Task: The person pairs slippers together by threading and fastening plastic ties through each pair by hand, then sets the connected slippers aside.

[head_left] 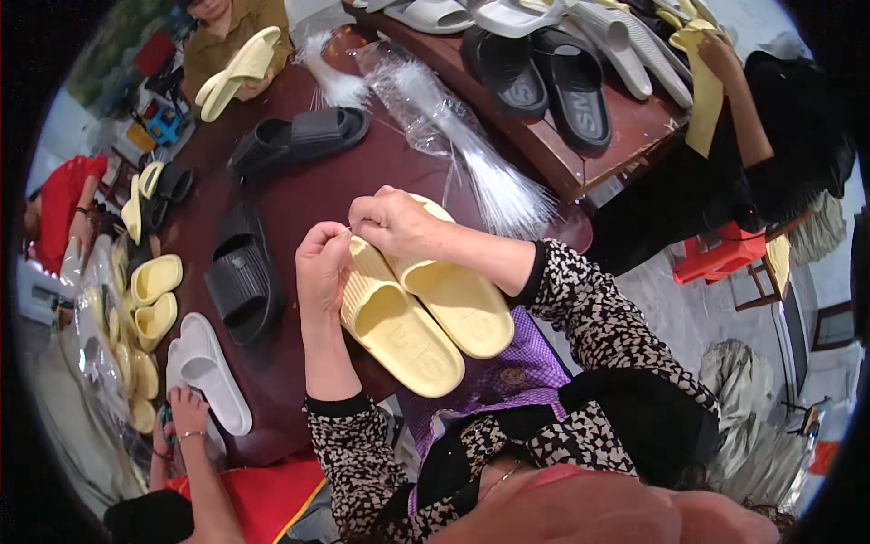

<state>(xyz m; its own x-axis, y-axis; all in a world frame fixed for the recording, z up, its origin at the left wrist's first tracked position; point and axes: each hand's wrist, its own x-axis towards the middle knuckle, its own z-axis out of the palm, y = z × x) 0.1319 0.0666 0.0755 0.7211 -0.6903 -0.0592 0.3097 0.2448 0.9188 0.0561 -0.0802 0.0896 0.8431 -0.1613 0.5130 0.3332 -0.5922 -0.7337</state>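
Note:
A pair of pale yellow slide slippers (pixel 406 343) lies side by side before me, soles down, toe ends away from me. My left hand (pixel 323 267) is closed in a pinch beside the toe of the left slipper. Over the toes, my right hand (pixel 399 222) is pinched too, its fingertips meeting those of the left. Whatever lies between the fingertips is too small to make out. Beyond my right hand, a bundle of thin white plastic strands (pixel 498 186) spills from a clear bag on the dark red table (pixel 390 159).
Dark slippers (pixel 243 281) lie left of my hands, and another dark pair (pixel 299 140) farther off. A co-worker's hand (pixel 188 412) touches white slippers (pixel 213 372). Across the table a person holds yellow slippers (pixel 237 74). More slippers (pixel 575 86) cover a second table at right.

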